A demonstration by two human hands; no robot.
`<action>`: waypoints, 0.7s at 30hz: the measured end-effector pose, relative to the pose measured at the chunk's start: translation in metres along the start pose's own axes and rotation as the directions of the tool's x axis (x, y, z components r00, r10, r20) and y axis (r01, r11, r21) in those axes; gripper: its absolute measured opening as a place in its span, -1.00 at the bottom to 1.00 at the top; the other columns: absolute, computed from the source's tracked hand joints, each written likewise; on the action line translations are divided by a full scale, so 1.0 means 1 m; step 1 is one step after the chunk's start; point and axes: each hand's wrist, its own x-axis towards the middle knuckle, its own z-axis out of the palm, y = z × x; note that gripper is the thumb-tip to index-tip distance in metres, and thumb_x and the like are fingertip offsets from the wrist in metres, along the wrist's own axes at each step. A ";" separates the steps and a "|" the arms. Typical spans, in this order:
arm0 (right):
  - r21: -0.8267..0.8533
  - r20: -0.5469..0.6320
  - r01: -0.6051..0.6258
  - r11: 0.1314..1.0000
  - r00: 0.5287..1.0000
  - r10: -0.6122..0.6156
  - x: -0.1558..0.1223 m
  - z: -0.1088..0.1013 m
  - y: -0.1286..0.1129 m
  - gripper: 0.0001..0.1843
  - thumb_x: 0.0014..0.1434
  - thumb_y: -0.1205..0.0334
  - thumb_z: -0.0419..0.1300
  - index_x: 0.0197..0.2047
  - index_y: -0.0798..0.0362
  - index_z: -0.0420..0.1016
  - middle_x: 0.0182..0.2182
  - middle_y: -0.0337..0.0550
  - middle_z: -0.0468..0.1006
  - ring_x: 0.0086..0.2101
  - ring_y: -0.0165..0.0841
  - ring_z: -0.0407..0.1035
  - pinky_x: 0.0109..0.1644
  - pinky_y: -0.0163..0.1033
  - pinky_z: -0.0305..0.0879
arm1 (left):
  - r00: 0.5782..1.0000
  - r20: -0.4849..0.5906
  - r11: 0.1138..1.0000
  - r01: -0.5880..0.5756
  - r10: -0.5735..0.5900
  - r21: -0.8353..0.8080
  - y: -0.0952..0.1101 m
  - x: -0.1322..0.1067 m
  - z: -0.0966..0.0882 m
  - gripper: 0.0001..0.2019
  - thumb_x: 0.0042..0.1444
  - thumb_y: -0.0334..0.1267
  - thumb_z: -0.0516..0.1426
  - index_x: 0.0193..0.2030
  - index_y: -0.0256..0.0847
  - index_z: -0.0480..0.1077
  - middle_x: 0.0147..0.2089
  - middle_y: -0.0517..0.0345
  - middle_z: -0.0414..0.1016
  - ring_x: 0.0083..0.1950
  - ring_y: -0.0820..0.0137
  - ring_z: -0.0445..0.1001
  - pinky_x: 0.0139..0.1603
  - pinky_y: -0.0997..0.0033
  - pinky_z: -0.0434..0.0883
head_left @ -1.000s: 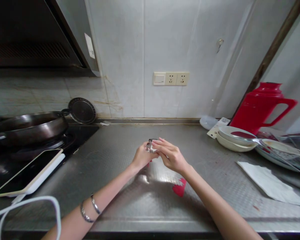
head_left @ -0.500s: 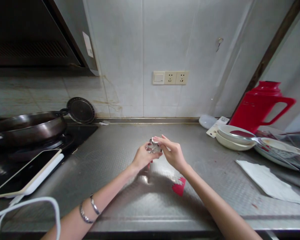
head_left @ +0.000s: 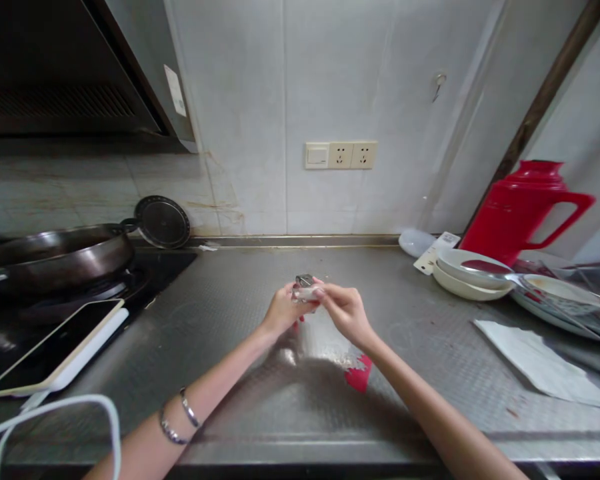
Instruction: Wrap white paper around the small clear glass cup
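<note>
I look through one head-worn camera, set above the near side of the metal countertop [head_left: 220, 327] and facing forward and down across it toward the panelled wall [head_left: 240, 100], near enough that left hand [head_left: 279, 311] and right hand [head_left: 349, 312] fall around mid-frame.

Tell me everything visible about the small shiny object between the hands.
The small shiny object looks silvery and partly clear, like glass or glossy plastic, with a darker, angular upper end. The left hand grips it, hiding much of its body. A whitish piece lies across its near side, apparently pinched by the right hand; whether that is part of it or separate is unclear. It appears held above the metal counter. Its full shape is too covered to tell.
</note>
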 end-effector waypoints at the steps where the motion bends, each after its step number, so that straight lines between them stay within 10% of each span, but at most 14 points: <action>1: 0.005 -0.106 -0.047 0.999 0.993 0.048 0.001 -0.002 0.002 -0.77 0.24 0.16 0.09 -0.20 -0.08 0.60 -0.28 -0.23 0.64 -0.09 -0.17 0.47 0.03 -0.02 0.41 | 1.000 0.012 1.000 0.006 -0.006 -0.024 0.002 -0.001 0.000 -0.52 -0.21 -0.10 0.30 -0.17 -0.30 0.33 -0.46 0.23 0.39 -0.62 0.56 0.29 -0.78 0.63 0.18; 4: -0.011 -0.302 -0.084 0.996 0.950 0.077 0.006 -0.006 0.009 -0.77 0.22 0.12 0.11 -0.16 -0.10 0.58 -0.20 -0.27 0.62 -0.10 -0.20 0.48 0.14 0.06 0.31 | 0.999 0.048 0.992 0.029 -0.024 -0.123 0.006 -0.004 0.001 -0.55 -0.20 -0.07 0.30 -0.22 -0.29 0.33 -0.43 0.23 0.38 -0.60 0.56 0.31 -0.77 0.63 0.20; 14: -0.065 -0.086 0.075 0.995 0.993 -0.081 -0.001 0.002 0.008 -0.70 0.27 0.21 0.03 -0.02 -0.14 0.51 -0.09 -0.32 0.57 -0.09 -0.25 0.48 0.26 0.12 0.14 | 0.991 0.112 0.961 0.094 -0.067 -0.261 0.007 -0.007 0.002 -0.49 -0.18 0.02 0.30 -0.15 -0.27 0.38 -0.43 0.24 0.34 -0.58 0.57 0.34 -0.74 0.65 0.21; 21: -0.004 -0.238 -0.136 0.991 0.962 0.131 0.002 -0.005 0.003 -0.68 0.23 0.06 0.07 -0.34 0.00 0.59 -0.53 -0.28 0.55 -0.28 -0.22 0.50 -0.12 -0.11 0.44 | 0.995 0.076 0.959 0.081 -0.063 -0.273 0.003 -0.002 -0.002 -0.47 -0.19 0.02 0.31 -0.14 -0.30 0.37 -0.40 0.20 0.35 -0.56 0.56 0.35 -0.76 0.65 0.22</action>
